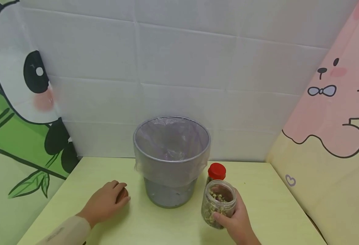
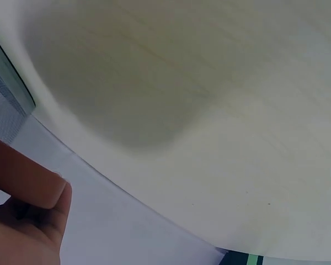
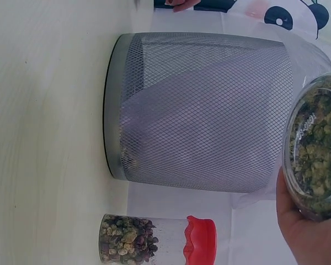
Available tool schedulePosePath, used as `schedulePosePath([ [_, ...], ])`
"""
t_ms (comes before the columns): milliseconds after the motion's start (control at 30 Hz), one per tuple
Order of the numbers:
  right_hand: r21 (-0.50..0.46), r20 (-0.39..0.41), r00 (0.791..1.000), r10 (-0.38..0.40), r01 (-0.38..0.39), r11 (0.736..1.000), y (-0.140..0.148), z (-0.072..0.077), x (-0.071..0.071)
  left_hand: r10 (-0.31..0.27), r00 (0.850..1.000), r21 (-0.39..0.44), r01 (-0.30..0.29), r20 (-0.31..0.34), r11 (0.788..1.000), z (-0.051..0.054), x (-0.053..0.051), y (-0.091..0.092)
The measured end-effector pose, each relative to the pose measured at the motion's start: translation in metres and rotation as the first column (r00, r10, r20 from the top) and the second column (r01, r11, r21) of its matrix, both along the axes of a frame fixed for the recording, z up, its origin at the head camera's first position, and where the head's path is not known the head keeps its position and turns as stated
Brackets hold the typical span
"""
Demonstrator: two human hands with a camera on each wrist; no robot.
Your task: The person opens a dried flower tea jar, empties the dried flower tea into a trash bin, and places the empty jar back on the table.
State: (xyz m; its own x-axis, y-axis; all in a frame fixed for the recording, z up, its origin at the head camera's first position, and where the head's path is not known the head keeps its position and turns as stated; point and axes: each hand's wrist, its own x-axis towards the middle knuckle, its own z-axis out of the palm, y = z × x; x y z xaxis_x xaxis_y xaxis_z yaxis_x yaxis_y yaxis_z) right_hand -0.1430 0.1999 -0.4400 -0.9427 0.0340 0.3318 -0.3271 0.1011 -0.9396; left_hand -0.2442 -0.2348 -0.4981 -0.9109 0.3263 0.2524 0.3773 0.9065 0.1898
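Note:
In the head view my right hand [image 1: 239, 221] grips a clear, lidless jar [image 1: 211, 212] of dried yellowish-green bits, tilted, beside the bin's right side. The right wrist view shows the jar's base [image 3: 317, 149] and my fingers [image 3: 289, 210] round it. Left of the bin, my left hand [image 1: 106, 203] hovers over the table, fingers loosely curled; no held thing can be made out, though its palm is hidden. Its curled fingers [image 2: 30, 182] also show in the left wrist view. The grey mesh bin [image 1: 170, 195] stands upright with a clear bag over its rim.
A second jar with a red lid [image 1: 217, 171] stands behind the held jar, just right of the bin; dried bits [image 3: 127, 240] fill its lower part. Pale wall sheeting [image 1: 179, 58] rises behind the table [image 1: 274, 211], with cartoon panels at both sides.

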Motion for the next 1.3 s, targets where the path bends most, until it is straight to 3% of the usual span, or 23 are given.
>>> schedulePosePath([
  [267, -0.033, 0.0, 0.999, -0.042, 0.042, 0.999, 0.003, -0.001, -0.002, 0.021, 1.0, -0.027, -0.02, 0.023, 0.999, -0.004, -0.019, 0.0],
  [667, -0.046, 0.054, 0.997, -0.064, 0.066, 0.997, 0.004, -0.003, -0.001, -0.013, 0.999, -0.078, 0.01, -0.047, 0.997, -0.021, -0.048, 0.004],
  [900, -0.02, 0.066, 0.994, -0.091, 0.092, 0.996, 0.007, -0.004, -0.001, 0.031, 1.0, -0.073, -0.031, 0.003, 0.997, -0.031, -0.056, 0.011],
  [1100, -0.035, 0.02, 0.995, -0.095, 0.096, 0.995, 0.013, -0.002, -0.003, 0.083, 0.996, -0.063, -0.082, 0.024, 0.995, -0.033, -0.059, 0.013],
  [1300, -0.048, 0.015, 0.996, -0.085, 0.086, 0.995, 0.015, -0.002, -0.003, 0.038, 0.999, -0.118, -0.037, 0.006, 0.992, -0.039, -0.062, 0.014],
])
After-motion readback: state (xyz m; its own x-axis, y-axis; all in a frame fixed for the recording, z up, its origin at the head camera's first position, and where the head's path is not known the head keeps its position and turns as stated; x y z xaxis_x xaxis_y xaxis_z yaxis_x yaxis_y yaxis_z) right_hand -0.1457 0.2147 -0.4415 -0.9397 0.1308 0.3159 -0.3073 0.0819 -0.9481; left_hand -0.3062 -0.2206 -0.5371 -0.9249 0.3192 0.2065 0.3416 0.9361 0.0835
